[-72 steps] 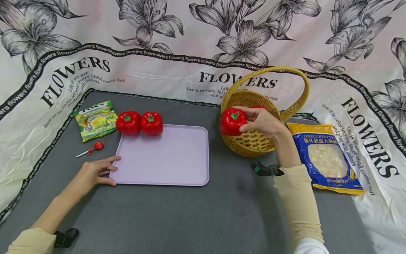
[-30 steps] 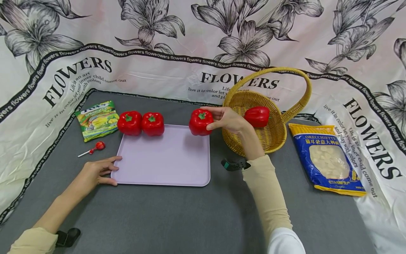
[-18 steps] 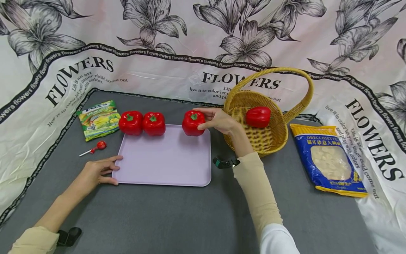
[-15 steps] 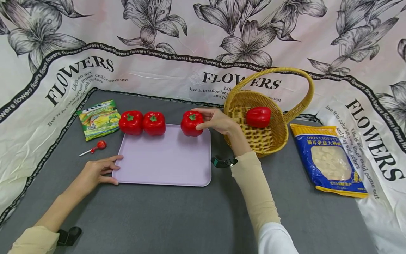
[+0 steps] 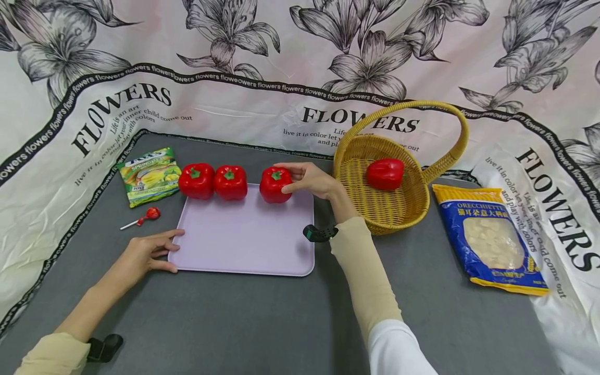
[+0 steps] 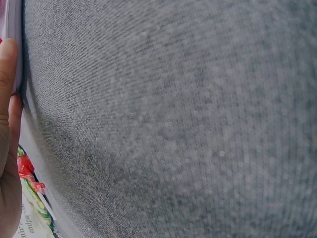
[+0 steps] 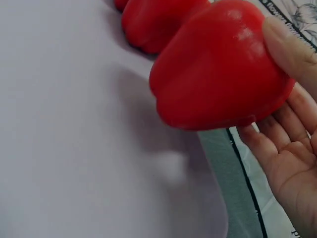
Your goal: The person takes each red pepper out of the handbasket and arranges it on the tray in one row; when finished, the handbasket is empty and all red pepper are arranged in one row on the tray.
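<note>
My right hand (image 5: 310, 179) holds a red bell pepper (image 5: 274, 186) between thumb and fingers at the far edge of the lilac tray (image 5: 244, 239). In the right wrist view this bell pepper (image 7: 218, 69) is close over the tray, its shadow falling beneath. To its left, two more red bell peppers, one at the tray's corner (image 5: 196, 180) and a second bell pepper (image 5: 230, 182), stand side by side. With fingers and thumb spread, my left hand (image 5: 144, 254) touches the tray's left edge; in the left wrist view a finger (image 6: 7, 64) lies against the rim.
A yellow wicker basket (image 5: 389, 213) with a tall handle stands right of the tray, a red bell pepper (image 5: 385, 174) lying inside. Farther right lies a blue and yellow pasta bag (image 5: 492, 242). A green soup packet (image 5: 149, 177) and a red lollipop (image 5: 152, 213) lie at left.
My right hand has carried the bell pepper leftward from over the basket to the tray's far edge, nearer the other two. My left hand stays at the tray's edge.
</note>
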Tool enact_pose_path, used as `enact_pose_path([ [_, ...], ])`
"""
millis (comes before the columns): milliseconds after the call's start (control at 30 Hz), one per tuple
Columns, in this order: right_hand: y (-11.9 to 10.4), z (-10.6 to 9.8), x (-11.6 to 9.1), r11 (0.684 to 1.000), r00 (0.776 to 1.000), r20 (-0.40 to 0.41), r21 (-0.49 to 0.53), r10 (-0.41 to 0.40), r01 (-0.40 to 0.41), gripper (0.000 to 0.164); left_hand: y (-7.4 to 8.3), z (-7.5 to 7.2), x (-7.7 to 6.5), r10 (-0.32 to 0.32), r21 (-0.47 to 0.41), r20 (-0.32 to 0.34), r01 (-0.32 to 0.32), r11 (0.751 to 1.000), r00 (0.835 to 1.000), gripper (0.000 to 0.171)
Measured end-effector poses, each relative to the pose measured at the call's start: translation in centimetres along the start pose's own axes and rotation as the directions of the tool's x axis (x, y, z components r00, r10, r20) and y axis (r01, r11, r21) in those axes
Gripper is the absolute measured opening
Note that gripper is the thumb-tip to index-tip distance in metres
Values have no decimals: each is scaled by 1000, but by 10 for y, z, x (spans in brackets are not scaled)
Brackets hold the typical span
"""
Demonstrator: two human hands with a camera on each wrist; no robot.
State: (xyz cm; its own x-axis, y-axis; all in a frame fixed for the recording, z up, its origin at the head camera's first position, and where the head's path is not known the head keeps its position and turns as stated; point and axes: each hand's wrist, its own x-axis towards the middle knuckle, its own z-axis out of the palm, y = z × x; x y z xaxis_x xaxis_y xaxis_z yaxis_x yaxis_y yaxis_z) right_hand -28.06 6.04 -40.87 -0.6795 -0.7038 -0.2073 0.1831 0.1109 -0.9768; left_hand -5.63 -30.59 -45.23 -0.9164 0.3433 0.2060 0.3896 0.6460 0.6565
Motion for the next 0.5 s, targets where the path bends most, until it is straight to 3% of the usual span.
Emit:
enact_pose_path([
  [500, 10, 10, 16, 1000, 1000, -12, 28, -9, 9, 63, -3, 2, 0, 11, -8, -23, -11, 1000, 1000, 42],
])
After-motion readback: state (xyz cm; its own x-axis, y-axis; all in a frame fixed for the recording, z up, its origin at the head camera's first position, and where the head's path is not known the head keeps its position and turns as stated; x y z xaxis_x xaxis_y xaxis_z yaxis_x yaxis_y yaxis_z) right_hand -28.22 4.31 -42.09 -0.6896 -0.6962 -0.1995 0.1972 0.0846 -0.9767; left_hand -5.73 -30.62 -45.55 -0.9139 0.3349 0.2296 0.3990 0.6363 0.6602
